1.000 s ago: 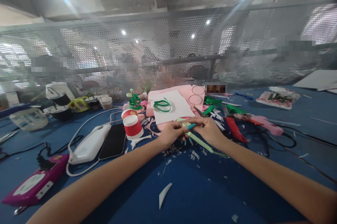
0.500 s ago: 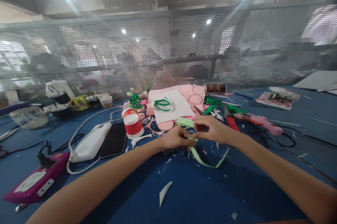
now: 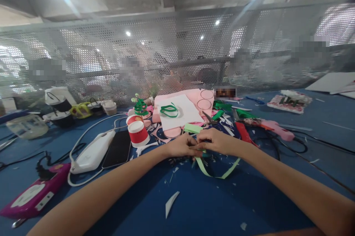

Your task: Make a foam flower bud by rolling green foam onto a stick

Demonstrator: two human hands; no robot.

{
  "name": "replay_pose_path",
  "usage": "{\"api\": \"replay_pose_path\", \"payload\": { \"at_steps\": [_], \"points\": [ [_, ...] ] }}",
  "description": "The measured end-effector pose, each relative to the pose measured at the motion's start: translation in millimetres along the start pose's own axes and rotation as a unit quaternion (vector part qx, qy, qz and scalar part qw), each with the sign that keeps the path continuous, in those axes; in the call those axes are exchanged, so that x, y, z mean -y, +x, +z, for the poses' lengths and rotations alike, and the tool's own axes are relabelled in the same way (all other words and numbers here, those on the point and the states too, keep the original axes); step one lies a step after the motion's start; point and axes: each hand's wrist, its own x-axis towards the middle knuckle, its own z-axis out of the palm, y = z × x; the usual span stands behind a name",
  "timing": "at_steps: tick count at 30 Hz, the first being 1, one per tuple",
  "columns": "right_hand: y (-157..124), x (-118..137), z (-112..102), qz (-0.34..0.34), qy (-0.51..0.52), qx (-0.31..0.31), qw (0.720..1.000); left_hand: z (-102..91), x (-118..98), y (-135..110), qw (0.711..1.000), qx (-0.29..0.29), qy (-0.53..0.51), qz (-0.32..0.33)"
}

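My left hand (image 3: pixel 181 145) and my right hand (image 3: pixel 215 140) meet fingertip to fingertip over the blue table (image 3: pixel 210 206). Both pinch a long light green paper strip (image 3: pixel 215 171). One end of the strip sticks up behind the fingers; the rest hangs below them in a loop that lies on the table. Small paper cuttings (image 3: pixel 180 162) lie scattered under the hands.
A red paper cup (image 3: pixel 138 132), a black phone (image 3: pixel 118 149) and a white power bank (image 3: pixel 93 151) with its cable sit to the left. White and pink sheets (image 3: pixel 180 112), green strips, scissors (image 3: pixel 209 118) and a pink glue gun (image 3: pixel 273 129) lie behind. A magenta device (image 3: pixel 33 197) is near left. A perforated metal screen closes the far side.
The straight strip has been bent into a hanging loop. Both hands have come closer together and dropped a little toward the table.
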Motion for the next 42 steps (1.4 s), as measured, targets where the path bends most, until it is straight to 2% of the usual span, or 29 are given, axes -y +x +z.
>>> {"api": "replay_pose_path", "payload": {
  "at_steps": [5, 10, 14, 17, 19, 26, 31, 34, 39, 42],
  "points": [
    [-0.3, 6.2, -0.4, -0.016, 0.016, -0.015, 1.0, 0.5, -1.8, 0.5, 1.0, -0.008, -0.023, -0.006],
    [-1.0, 3.0, -0.4, 0.033, 0.029, -0.077, 0.996, 2.6, 0.3, 1.5, 0.995, -0.033, -0.097, 0.011],
    [-0.9, -3.4, 1.0, 0.07, 0.01, -0.163, 0.984, 2.6, 5.7, 3.1, 0.981, -0.093, -0.166, 0.03],
    [-0.7, -4.7, 2.8, 0.091, -0.008, -0.202, 0.975, 1.7, 8.7, 5.1, 0.969, -0.163, -0.181, 0.027],
    [-0.6, -4.5, 3.9, 0.098, -0.019, -0.22, 0.97, 1.3, 9.0, 6.0, 0.964, -0.187, -0.188, 0.027],
    [-0.9, -3.2, 2.7, 0.116, -0.035, -0.23, 0.966, 2.4, 3.9, 5.7, 0.953, -0.211, -0.212, 0.041],
    [-0.7, -1.8, 2.8, 0.14, -0.008, -0.219, 0.965, 3.9, 5.4, 4.4, 0.954, -0.27, -0.117, 0.052],
    [-0.6, -0.5, 1.7, 0.133, -0.022, -0.236, 0.962, 2.6, 8.5, 4.9, 0.96, -0.256, -0.097, 0.049],
    [0.2, 3.7, 0.9, 0.107, -0.011, -0.233, 0.967, 0.0, 12.0, 7.5, 0.983, -0.156, -0.088, 0.04],
    [1.4, 3.4, 5.0, 0.114, 0.006, -0.224, 0.968, 0.3, 12.2, 7.9, 0.984, -0.146, -0.082, 0.054]
  ]
}}
